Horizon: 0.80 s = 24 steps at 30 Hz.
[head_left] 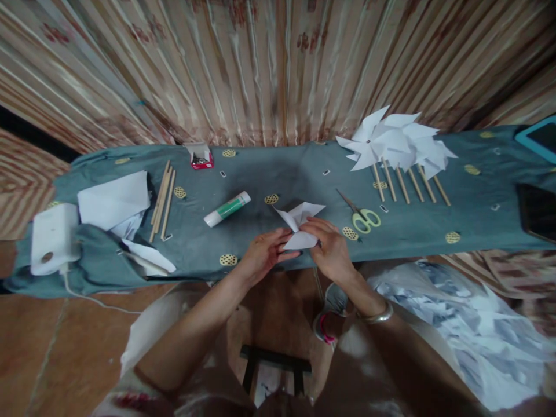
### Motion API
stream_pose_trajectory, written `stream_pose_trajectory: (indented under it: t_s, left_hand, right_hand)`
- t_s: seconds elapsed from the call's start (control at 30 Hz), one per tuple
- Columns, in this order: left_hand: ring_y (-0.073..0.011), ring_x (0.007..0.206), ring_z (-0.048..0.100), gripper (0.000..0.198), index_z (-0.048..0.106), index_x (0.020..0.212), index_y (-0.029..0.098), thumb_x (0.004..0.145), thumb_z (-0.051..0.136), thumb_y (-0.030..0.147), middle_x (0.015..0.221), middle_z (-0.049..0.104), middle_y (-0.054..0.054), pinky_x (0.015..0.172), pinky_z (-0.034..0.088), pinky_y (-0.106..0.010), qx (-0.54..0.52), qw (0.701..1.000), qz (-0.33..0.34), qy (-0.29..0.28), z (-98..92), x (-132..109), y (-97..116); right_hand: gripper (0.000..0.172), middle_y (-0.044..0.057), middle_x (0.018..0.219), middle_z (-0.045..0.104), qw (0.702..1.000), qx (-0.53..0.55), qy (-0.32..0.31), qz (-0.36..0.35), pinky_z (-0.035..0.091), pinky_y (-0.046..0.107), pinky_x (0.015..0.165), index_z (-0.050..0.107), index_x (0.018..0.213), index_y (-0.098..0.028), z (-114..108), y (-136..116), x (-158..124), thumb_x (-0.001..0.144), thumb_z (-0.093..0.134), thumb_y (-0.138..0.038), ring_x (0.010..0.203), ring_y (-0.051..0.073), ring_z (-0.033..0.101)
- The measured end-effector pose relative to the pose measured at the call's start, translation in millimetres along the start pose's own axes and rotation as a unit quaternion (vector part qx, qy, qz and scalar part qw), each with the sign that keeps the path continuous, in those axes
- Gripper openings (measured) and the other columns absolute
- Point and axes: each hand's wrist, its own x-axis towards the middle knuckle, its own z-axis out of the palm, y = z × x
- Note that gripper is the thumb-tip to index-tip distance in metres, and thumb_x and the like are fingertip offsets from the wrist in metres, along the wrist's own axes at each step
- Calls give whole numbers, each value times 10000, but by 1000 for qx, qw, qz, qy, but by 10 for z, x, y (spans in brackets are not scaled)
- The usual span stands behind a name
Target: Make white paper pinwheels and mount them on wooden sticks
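Observation:
Both of my hands meet at the near edge of a long table covered in blue-grey cloth. My left hand and my right hand pinch a folded piece of white paper between them, its points fanning upward like a half-made pinwheel. The fingers of both hands are closed on the paper. A glue stick with a green label lies just to the upper left of my hands. Green-handled scissors lie to the right.
Finished white paper pinwheels on wooden sticks lie at the back right. Loose wooden sticks, white paper sheets, a white block with a cable and a small red box of pins sit left. Dark devices lie far right.

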Motion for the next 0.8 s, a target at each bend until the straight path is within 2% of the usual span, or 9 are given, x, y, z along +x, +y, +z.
stream_pose_trajectory:
  t_s: [0.07, 0.2, 0.37, 0.47, 0.57, 0.7, 0.8]
  left_hand:
    - [-211, 893, 690, 294, 714, 930, 114, 859, 629, 386, 981, 734, -121, 791, 581, -337, -16, 1000, -18, -14, 38, -1, -19]
    - [-219, 867, 694, 405, 706, 933, 136, 846, 615, 520, 920, 735, -100, 733, 568, -311, -16, 999, -30, 1, 61, 19, -12]
    - [-212, 802, 694, 415, 718, 923, 122, 764, 711, 505, 815, 738, -71, 716, 533, -286, -16, 1000, -1, -6, 51, 51, -47]
    - [-184, 709, 675, 392, 730, 869, 112, 700, 776, 463, 752, 731, -61, 671, 509, -267, -3, 1000, 13, -18, 46, 51, -55]
    - [-129, 621, 629, 327, 738, 797, 121, 633, 833, 388, 706, 720, -34, 629, 478, -226, 9, 999, 31, -31, 68, 21, -20]
    - [-110, 620, 618, 286, 748, 807, 129, 578, 858, 261, 736, 731, -25, 634, 467, -214, 16, 999, 45, -10, 114, -23, 39]
    - [-126, 654, 639, 307, 752, 850, 130, 581, 852, 237, 769, 742, -34, 669, 481, -234, 12, 998, 59, 4, 123, -31, 49]
  right_hand:
    - [481, 76, 1059, 735, 1000, 0, 2, -7, 468, 467, 1009, 703, 1003, -192, 11, -26, -18, 651, 431, -7, 1135, 254, 628]
    - [486, 81, 1094, 721, 999, -15, -4, -33, 450, 492, 1020, 691, 1069, -196, 15, -63, -58, 702, 433, -9, 1164, 260, 602]
    - [520, 127, 1212, 665, 995, -62, -22, -76, 416, 521, 1044, 647, 1182, -174, 0, -123, -104, 748, 413, -9, 1271, 277, 511]
    - [502, 164, 1338, 580, 991, -84, -18, -100, 391, 529, 1070, 589, 1242, -143, -15, -178, -130, 789, 414, -21, 1377, 289, 398]
    - [460, 198, 1468, 439, 989, -96, -30, -109, 361, 575, 1078, 495, 1329, -144, -32, -232, -147, 873, 515, -195, 1445, 332, 280]
    - [711, 215, 1551, 298, 989, -90, -47, -109, 337, 634, 1064, 365, 1435, -180, -50, -277, -158, 853, 602, -514, 1469, 381, 201]
    - [758, 185, 1581, 241, 990, -76, -57, -105, 324, 638, 1073, 323, 1471, -224, -66, -292, -161, 849, 584, -570, 1477, 383, 173]
